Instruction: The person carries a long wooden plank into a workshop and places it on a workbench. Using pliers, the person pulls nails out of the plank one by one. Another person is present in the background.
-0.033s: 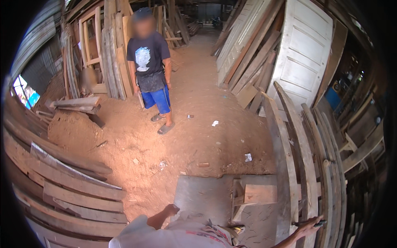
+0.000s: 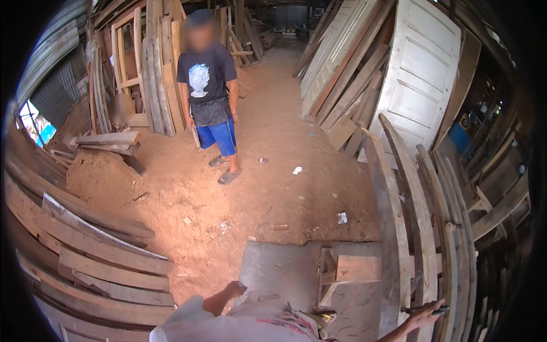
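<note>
My right hand (image 2: 426, 314) is stretched out at the lower right, resting by the tops of long upright boards (image 2: 424, 251). Its fingers are closed around a slim dark stick-like tool (image 2: 440, 311), whose exact kind is unclear. Near my body at the lower middle, my left hand (image 2: 235, 289) is curled closed in front of my grey shirt (image 2: 256, 319). Whatever it may hold is hidden. A small wooden stool-like piece (image 2: 358, 268) stands between my hands on a grey sheet (image 2: 276, 262) laid over the ground.
A person (image 2: 208, 94) in a dark shirt and blue shorts stands ahead, holding a flat piece. White panelled doors (image 2: 417, 74) and planks lean at the right. Stacked boards (image 2: 114, 259) line the left. Sawdust (image 2: 199, 228) and scraps litter the floor.
</note>
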A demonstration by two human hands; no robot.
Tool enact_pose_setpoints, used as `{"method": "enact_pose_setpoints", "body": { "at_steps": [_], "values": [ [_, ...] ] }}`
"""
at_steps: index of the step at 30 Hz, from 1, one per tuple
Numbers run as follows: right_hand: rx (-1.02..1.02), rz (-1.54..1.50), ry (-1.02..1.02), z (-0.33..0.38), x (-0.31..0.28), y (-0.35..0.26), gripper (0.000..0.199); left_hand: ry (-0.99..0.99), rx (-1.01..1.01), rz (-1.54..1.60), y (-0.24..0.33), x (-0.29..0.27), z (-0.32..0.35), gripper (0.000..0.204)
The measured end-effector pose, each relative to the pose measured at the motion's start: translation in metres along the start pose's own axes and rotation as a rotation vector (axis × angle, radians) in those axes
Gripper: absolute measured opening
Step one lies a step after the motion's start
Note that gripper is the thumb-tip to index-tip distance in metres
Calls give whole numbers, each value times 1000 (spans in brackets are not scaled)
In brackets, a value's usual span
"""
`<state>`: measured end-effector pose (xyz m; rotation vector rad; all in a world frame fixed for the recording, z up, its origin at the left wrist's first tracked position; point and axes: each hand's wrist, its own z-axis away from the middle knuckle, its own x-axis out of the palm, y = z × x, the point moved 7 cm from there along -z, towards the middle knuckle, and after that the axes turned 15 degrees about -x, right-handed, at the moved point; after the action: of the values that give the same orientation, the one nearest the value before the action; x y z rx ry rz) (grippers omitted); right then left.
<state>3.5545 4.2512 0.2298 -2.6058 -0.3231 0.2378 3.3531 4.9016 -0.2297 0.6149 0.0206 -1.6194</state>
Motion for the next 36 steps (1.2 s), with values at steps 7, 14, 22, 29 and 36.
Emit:
{"method": "enact_pose_setpoints", "body": {
  "at_steps": [7,14,22,29,36],
  "values": [
    [118,103,-69,5,12,58,57,10,3,-32,1,0,-11,42],
    [52,296,-155,8,20,89,68,19,64,-10,14,5,-3,42],
    [-3,211,-150,5,6,68,63,-33,60,-36,15,7,-8,41],
    [136,-11,-206,4,20,29,36,-23,368,-234,7,4,-5,26],
    [235,-234,-72,-7,23,-11,37,-204,213,-98,-9,9,0,25]
  ]
}}
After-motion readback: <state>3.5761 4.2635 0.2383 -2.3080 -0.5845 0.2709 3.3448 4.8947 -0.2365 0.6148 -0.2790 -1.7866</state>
